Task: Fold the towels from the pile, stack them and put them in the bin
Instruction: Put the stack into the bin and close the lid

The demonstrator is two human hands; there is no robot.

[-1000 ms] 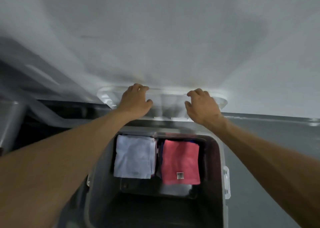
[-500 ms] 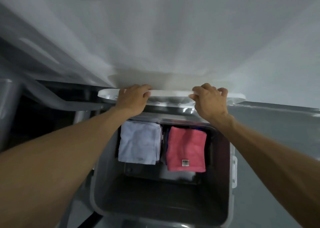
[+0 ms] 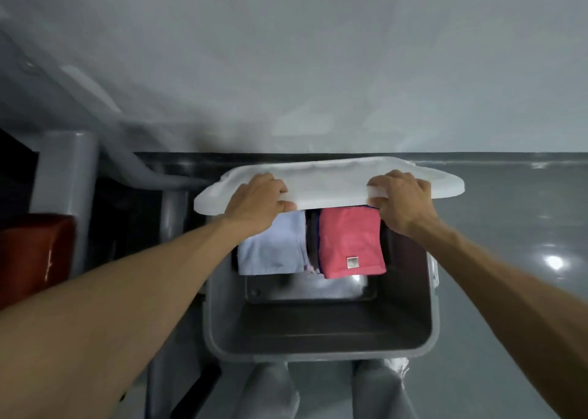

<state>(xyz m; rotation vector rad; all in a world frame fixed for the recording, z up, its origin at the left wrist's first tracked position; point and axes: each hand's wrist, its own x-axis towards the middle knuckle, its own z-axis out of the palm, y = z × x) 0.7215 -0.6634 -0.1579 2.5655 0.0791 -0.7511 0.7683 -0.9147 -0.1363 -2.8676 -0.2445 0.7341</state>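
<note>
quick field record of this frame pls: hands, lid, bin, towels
left hand: grips the lid's near edge, left part
right hand: grips the lid's near edge, right part
lid: white, held over the bin's far side, not closed
bin: grey, near part uncovered
pale blue towel: folded, in bin, left
red towel: folded, in bin, right, beside the blue one
</note>
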